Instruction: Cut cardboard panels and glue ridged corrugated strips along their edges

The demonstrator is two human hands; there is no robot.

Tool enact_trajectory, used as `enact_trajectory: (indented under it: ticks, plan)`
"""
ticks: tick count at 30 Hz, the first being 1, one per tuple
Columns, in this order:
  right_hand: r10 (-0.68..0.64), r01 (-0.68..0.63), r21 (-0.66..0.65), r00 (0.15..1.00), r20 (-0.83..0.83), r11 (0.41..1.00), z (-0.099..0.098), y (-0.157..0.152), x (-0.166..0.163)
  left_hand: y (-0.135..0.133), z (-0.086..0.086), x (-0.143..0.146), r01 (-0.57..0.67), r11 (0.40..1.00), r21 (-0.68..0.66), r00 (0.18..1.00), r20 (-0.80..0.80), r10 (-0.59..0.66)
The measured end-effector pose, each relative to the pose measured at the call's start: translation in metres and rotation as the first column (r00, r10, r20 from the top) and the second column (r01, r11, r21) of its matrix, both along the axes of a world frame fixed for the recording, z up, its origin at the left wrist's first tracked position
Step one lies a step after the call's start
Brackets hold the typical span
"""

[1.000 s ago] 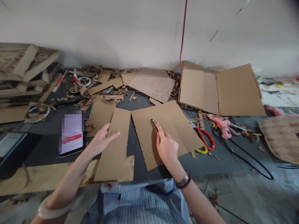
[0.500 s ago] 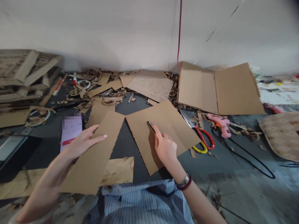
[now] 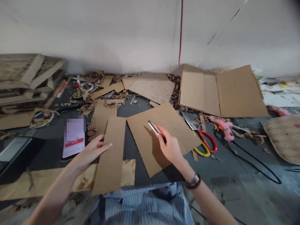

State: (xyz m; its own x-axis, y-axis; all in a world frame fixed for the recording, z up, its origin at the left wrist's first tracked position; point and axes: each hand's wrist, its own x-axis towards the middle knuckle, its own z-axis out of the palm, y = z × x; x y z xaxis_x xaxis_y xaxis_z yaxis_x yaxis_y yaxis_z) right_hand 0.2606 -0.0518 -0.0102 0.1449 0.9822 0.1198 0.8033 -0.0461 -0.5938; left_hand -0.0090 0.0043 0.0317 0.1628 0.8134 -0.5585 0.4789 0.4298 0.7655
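here, our left fingers pinched a cardboard strip by its left edge | right fingers closed round a cutter over a cardboard sheet | strip, sheet lay on the bench

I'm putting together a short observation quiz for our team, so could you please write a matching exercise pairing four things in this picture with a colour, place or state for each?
1. Cutter knife
2. Scissors
3. Glue gun
4. Phone

A. Mostly pink body
B. Screen lit, lying beside the left hand
C. Held in the right hand
D. One red handle, one yellow

Pairs: 1-C; 2-D; 3-A; 4-B
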Motion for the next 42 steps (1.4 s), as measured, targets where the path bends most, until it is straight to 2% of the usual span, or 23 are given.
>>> enact_trajectory:
  ticks: [1,3,7,11,14,17,19,21,24,26,28,30,31,33,34,35,37,38,39,40,42]
  plan:
    - [0.033,-0.033,0.025,0.999,-0.032,0.999,0.002,0.006,0.002,-0.002,-0.003,0.004,-0.015,1.0,-0.023,0.999,0.031,0.016]
    - [0.07,-0.071,0.067,0.997,0.023,0.995,0.004,0.022,0.005,-0.005,-0.01,0.011,-0.067,0.998,-0.005,0.996,0.065,0.067]
    - [0.035,-0.065,0.114,0.968,0.249,0.991,0.001,0.061,0.0,-0.007,-0.025,0.017,-0.136,0.969,0.206,0.988,-0.042,0.147]
    - [0.065,-0.114,0.115,0.93,0.361,0.987,-0.006,0.092,-0.006,-0.007,-0.031,0.017,-0.036,0.933,0.357,0.948,-0.282,0.145]
    - [0.046,-0.097,0.107,0.914,0.402,0.989,-0.011,0.102,-0.006,-0.005,-0.03,0.017,0.059,0.92,0.387,0.88,-0.455,0.135]
    - [0.009,-0.054,0.096,0.908,0.419,0.994,-0.015,0.104,-0.004,-0.001,-0.024,0.013,0.117,0.925,0.362,0.841,-0.531,0.101]
    - [0.0,-0.04,0.086,0.906,0.423,0.995,-0.016,0.104,-0.003,0.0,-0.016,0.003,0.123,0.92,0.372,0.814,-0.569,0.121]
    - [-0.003,-0.033,0.078,0.908,0.419,0.996,-0.017,0.104,-0.003,-0.003,-0.004,-0.014,0.091,0.905,0.416,0.755,-0.621,0.21]
    - [-0.011,-0.023,0.081,0.917,0.399,0.996,-0.018,0.104,-0.003,-0.014,0.015,-0.041,-0.063,0.886,0.459,0.674,-0.635,0.377]
    - [-0.023,-0.012,0.089,0.926,0.377,0.996,-0.017,0.104,-0.004,-0.021,0.024,-0.051,-0.198,0.883,0.426,0.727,-0.541,0.424]
    - [-0.039,0.005,0.097,0.936,0.349,0.995,-0.015,0.103,-0.005,-0.02,0.03,-0.05,-0.245,0.879,0.408,0.807,-0.416,0.419]
    - [-0.065,0.032,0.109,0.947,0.315,0.994,-0.01,0.101,-0.004,-0.005,0.036,-0.039,-0.161,0.871,0.463,0.864,-0.361,0.352]
    - [-0.086,0.053,0.116,0.951,0.297,0.992,-0.007,0.098,-0.002,0.008,0.04,-0.032,-0.113,0.841,0.53,0.876,-0.346,0.335]
    - [-0.152,0.12,0.132,0.953,0.263,0.984,0.003,0.091,0.007,0.041,0.053,-0.016,0.033,0.8,0.6,0.92,-0.331,0.211]
    - [-0.193,0.163,0.137,0.949,0.249,0.977,0.008,0.086,0.015,0.06,0.06,-0.008,0.124,0.75,0.65,0.922,-0.355,0.155]
    - [-0.24,0.212,0.139,0.941,0.237,0.967,0.013,0.08,0.025,0.077,0.067,0.0,0.231,0.7,0.676,0.897,-0.427,0.116]
    - [-0.326,0.306,0.122,0.918,0.224,0.944,0.019,0.067,0.05,0.105,0.077,0.015,0.409,0.587,0.698,0.784,-0.598,0.164]
    - [-0.369,0.354,0.106,0.903,0.222,0.929,0.021,0.059,0.063,0.114,0.078,0.023,0.471,0.51,0.72,0.747,-0.633,0.203]
    - [-0.405,0.395,0.087,0.887,0.223,0.914,0.021,0.051,0.076,0.118,0.075,0.031,0.511,0.462,0.725,0.738,-0.645,0.195]
    - [-0.433,0.43,0.066,0.872,0.226,0.9,0.02,0.043,0.089,0.119,0.068,0.039,0.528,0.448,0.721,0.749,-0.644,0.154]
    - [-0.46,0.468,0.018,0.858,0.228,0.883,0.016,0.028,0.107,0.112,0.045,0.056,0.589,0.475,0.653,0.751,-0.66,-0.024]
